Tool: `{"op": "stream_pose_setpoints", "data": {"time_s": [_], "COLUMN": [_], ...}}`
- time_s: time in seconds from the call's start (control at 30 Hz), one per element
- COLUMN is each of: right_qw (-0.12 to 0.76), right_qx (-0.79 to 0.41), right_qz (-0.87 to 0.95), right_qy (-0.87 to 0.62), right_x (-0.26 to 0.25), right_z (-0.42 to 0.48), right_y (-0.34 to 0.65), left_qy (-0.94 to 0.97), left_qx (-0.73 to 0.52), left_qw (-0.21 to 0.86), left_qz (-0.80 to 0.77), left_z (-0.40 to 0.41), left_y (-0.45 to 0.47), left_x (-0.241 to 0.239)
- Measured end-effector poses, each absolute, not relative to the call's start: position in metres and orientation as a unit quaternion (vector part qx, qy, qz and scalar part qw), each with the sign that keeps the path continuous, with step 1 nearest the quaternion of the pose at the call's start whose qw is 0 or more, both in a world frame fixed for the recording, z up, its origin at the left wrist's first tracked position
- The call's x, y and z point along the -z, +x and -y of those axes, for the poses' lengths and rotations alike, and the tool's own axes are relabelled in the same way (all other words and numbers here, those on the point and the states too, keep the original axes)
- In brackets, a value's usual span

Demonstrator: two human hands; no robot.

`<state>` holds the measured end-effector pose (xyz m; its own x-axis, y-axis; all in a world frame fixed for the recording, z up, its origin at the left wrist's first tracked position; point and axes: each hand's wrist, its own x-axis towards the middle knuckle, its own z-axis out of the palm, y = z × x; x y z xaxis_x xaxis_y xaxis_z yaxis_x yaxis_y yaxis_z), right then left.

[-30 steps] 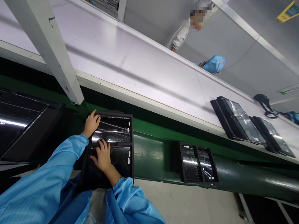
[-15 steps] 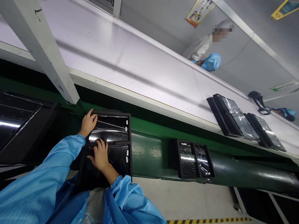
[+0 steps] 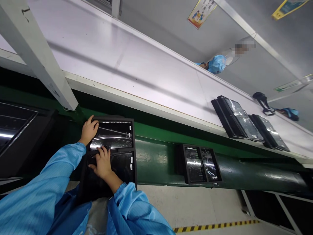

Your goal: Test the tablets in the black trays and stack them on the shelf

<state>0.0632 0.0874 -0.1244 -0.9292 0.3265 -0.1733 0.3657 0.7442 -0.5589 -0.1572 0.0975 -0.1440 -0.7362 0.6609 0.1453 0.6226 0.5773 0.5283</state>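
A black tray (image 3: 133, 153) with two pockets rests on the green conveyor belt (image 3: 156, 163) in front of me. Each pocket holds a glossy panel wrapped in clear film (image 3: 114, 135). My left hand (image 3: 88, 131) grips the tray's far left corner, fingers curled over the rim. My right hand (image 3: 102, 162) lies flat on the divider and the nearer panel, fingers stretched out. Both arms wear blue sleeves.
A second black tray (image 3: 201, 164) with two panels sits farther right on the belt. Two more trays (image 3: 234, 120) rest on the white shelf (image 3: 146, 75) above. A white post (image 3: 39, 58) stands at left; a large dark tray (image 3: 22, 133) lies beside it. A co-worker in a blue cap (image 3: 216, 63) stands beyond.
The view has drifted so everything sits slightly further left and lower. My hands keep the same hold on the tray. The co-worker beyond the shelf has moved right.
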Motion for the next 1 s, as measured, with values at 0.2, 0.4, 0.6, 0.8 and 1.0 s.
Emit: {"op": "stream_pose_setpoints", "data": {"time_s": [0.2,0.4,0.6,0.8,1.0], "right_qw": [0.011,0.017,0.013,0.019,0.015], "right_qx": [0.313,0.309,0.312,0.303,0.308], "right_qz": [-0.932,-0.934,-0.932,-0.936,-0.934], "right_qy": [0.183,0.180,0.183,0.177,0.177], "right_x": [0.1257,0.1270,0.1255,0.1239,0.1250], "right_z": [-0.0882,-0.0893,-0.0893,-0.0900,-0.0899], "right_y": [0.0642,0.0653,0.0646,0.0648,0.0643], "left_qy": [0.360,0.366,0.372,0.376,0.372], "left_qx": [-0.290,-0.287,-0.288,-0.288,-0.294], "left_qw": [0.039,0.033,0.024,0.028,0.030], "left_qz": [-0.886,-0.885,-0.882,-0.880,-0.880], "left_z": [-0.0970,-0.0965,-0.0959,-0.0960,-0.0964], "left_y": [-0.1557,-0.1553,-0.1571,-0.1581,-0.1578], "left_x": [0.1427,0.1420,0.1473,0.1471,0.1446]}}
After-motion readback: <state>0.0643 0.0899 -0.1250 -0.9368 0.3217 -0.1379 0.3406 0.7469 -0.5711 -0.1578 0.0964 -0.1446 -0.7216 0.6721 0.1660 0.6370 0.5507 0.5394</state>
